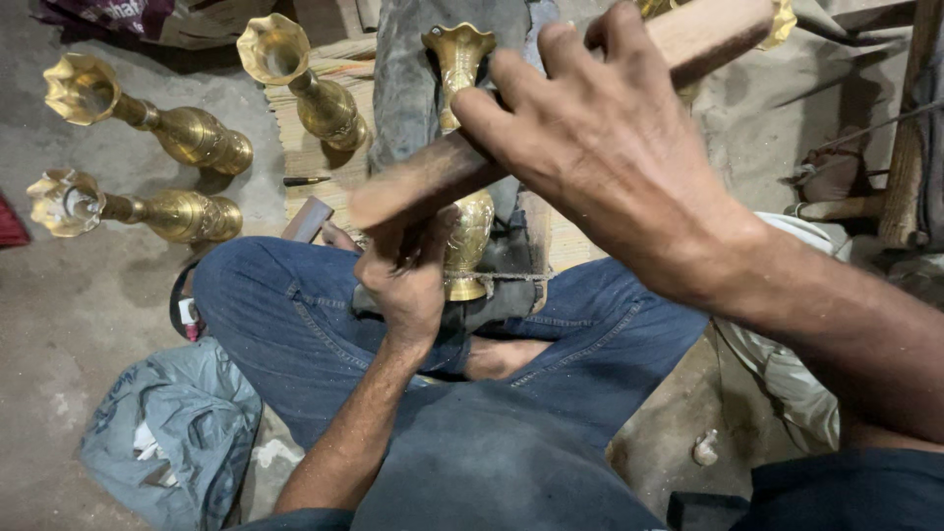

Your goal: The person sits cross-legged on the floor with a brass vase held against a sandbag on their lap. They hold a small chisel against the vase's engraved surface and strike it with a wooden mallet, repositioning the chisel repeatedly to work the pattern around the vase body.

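Vase: brass vase [465,147] lies at centre frame on a dark pad [413,88], fluted mouth toward the top edge, base toward the lap, engraved belly partly hidden behind the left hand.
Left hand: left hand [403,270] sits just below centre, fingers curled tight against the vase's lower body; something small may be pinched in them, too hidden to tell.
Right hand: right hand [610,147] is big in the upper right, fingers wrapped around a wooden stick [433,177], raised above the vase.
Stick: runs on a slant from the top right corner down to centre, its lower end just over the left hand's knuckles.
Lap: crossed legs in blue jeans [285,324] fill the middle, a bare foot [501,356] showing between them.
Upper left: three more brass vases [197,133] lie on their sides, two on the grey floor [69,295], one on a woven mat [305,157].
Mat edge: a small dark tool [307,181] lies below that vase.
Lower left: crumpled grey-blue bag [172,433] on the floor, beside the knee.
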